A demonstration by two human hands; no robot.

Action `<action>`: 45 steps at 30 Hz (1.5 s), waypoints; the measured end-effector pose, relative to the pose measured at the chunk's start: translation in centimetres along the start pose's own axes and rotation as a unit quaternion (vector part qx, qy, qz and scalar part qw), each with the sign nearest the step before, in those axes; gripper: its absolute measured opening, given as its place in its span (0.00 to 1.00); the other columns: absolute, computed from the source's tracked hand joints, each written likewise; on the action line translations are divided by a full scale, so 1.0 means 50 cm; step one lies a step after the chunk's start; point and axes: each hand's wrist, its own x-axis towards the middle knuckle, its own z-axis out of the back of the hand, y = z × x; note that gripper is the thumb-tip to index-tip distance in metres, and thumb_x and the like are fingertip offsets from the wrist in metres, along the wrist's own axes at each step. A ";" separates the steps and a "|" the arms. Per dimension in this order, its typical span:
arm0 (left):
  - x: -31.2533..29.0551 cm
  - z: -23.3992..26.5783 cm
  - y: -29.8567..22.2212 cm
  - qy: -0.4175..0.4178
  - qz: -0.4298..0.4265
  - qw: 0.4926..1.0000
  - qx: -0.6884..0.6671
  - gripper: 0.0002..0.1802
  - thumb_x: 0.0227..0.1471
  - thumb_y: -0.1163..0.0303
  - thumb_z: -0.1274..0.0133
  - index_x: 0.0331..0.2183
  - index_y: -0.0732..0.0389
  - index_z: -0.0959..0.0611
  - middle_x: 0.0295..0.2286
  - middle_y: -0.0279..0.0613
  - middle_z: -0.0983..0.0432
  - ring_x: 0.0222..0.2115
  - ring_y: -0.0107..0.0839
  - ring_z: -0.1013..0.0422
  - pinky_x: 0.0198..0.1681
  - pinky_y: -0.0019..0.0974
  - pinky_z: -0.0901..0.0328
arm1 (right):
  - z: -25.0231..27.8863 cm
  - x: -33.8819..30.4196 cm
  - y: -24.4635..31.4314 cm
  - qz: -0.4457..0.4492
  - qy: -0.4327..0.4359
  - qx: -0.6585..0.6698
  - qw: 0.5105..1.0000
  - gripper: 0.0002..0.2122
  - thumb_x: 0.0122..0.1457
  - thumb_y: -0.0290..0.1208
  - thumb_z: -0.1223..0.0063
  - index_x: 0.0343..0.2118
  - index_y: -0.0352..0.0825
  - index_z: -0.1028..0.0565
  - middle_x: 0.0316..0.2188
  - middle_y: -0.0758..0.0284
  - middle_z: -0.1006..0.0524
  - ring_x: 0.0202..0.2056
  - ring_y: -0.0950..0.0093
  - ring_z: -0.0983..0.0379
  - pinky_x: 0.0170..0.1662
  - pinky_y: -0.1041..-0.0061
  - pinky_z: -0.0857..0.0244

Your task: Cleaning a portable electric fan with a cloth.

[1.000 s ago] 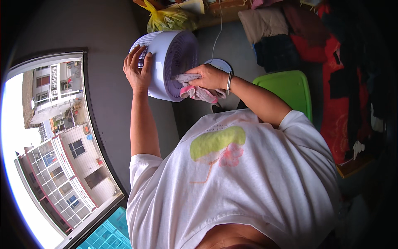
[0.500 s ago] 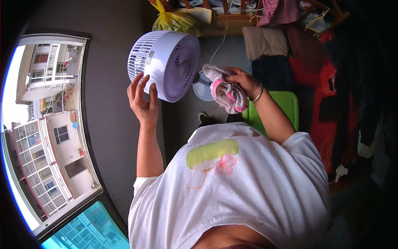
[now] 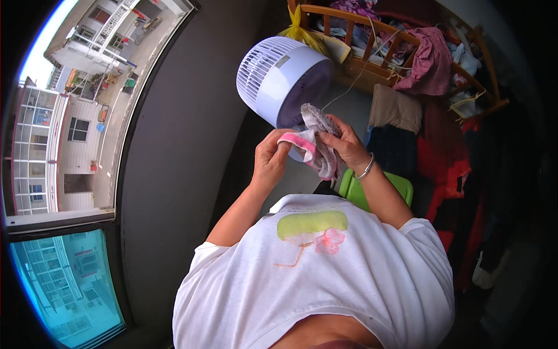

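Your left hand point(image 3: 271, 157) pinches the pink edge of the cloth point(image 3: 323, 152), your right hand point(image 3: 350, 149) grips its bunched grey part, and folds hide some fingertips. The cloth blocks much of the stand beneath the fan point(image 3: 285, 78); your forearm cuts across the green plastic object point(image 3: 400, 187). Earlier, your left hand was at the fan.
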 end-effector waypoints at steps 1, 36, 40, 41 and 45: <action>-0.007 0.016 0.000 -0.028 -0.021 0.999 0.009 0.08 0.57 0.73 0.50 0.38 0.65 0.20 0.34 0.38 0.24 0.35 0.25 0.29 0.41 0.29 0.36 | -0.005 0.003 -0.010 0.027 -0.003 -0.014 1.000 0.15 0.59 0.26 0.46 0.49 0.32 0.30 0.39 0.70 0.24 0.40 0.83 0.28 0.47 0.82 0.34; -0.177 0.237 -0.238 -0.423 -0.328 0.793 -0.291 0.27 0.62 0.48 0.64 0.52 0.57 0.30 0.44 0.42 0.26 0.45 0.36 0.28 0.49 0.43 0.31 | -0.029 0.201 0.124 0.104 0.248 -0.625 0.733 0.09 0.56 0.33 0.48 0.35 0.34 0.22 0.22 0.59 0.23 0.25 0.63 0.24 0.30 0.69 0.32; -0.186 0.211 -0.269 -0.479 -0.329 0.784 -0.219 0.29 0.59 0.45 0.59 0.53 0.56 0.29 0.47 0.42 0.28 0.47 0.37 0.29 0.48 0.45 0.31 | -0.059 0.226 0.173 0.088 0.287 -0.604 0.738 0.09 0.57 0.32 0.48 0.31 0.30 0.22 0.24 0.58 0.22 0.25 0.64 0.24 0.30 0.69 0.33; -0.185 0.209 -0.263 -0.481 -0.331 0.783 -0.215 0.29 0.59 0.45 0.59 0.53 0.56 0.29 0.47 0.42 0.28 0.47 0.37 0.29 0.48 0.45 0.31 | -0.072 0.233 0.179 0.089 0.309 -0.549 0.772 0.10 0.57 0.31 0.48 0.31 0.29 0.22 0.25 0.58 0.22 0.26 0.64 0.24 0.30 0.70 0.33; -0.167 0.183 -0.253 -0.320 -0.257 0.909 -0.072 0.31 0.59 0.47 0.55 0.50 0.65 0.25 0.48 0.45 0.28 0.48 0.29 0.31 0.49 0.30 0.36 | -0.159 0.240 0.174 0.052 0.398 -0.425 0.812 0.10 0.60 0.29 0.49 0.35 0.27 0.22 0.21 0.64 0.24 0.21 0.78 0.31 0.25 0.78 0.38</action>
